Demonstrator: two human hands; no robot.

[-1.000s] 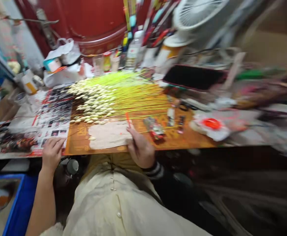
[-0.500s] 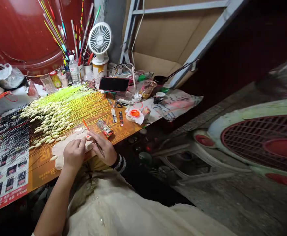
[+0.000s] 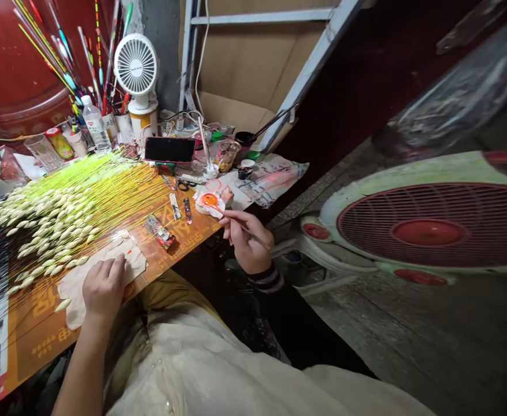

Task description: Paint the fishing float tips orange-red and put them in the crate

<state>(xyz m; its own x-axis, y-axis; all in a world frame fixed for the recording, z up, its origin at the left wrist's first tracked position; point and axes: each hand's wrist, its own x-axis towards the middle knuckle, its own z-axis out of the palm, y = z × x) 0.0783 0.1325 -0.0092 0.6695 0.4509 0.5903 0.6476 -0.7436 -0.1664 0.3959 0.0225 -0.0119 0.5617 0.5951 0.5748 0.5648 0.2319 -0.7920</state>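
brush [image 3: 262,242], right hand [image 3: 247,242] (mat lettering [image 3: 45,344] unreadable)

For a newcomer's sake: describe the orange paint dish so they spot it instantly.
From the white desk fan, drop to the orange printed board's right end. At the tip of the brush in the right hand, a small dish of orange paint sits on crumpled white paper.

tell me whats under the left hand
The left hand rests on a crumpled beige cloth lying on an orange printed board. The part of the cloth directly beneath the palm is covered, so anything pressed there cannot be seen.
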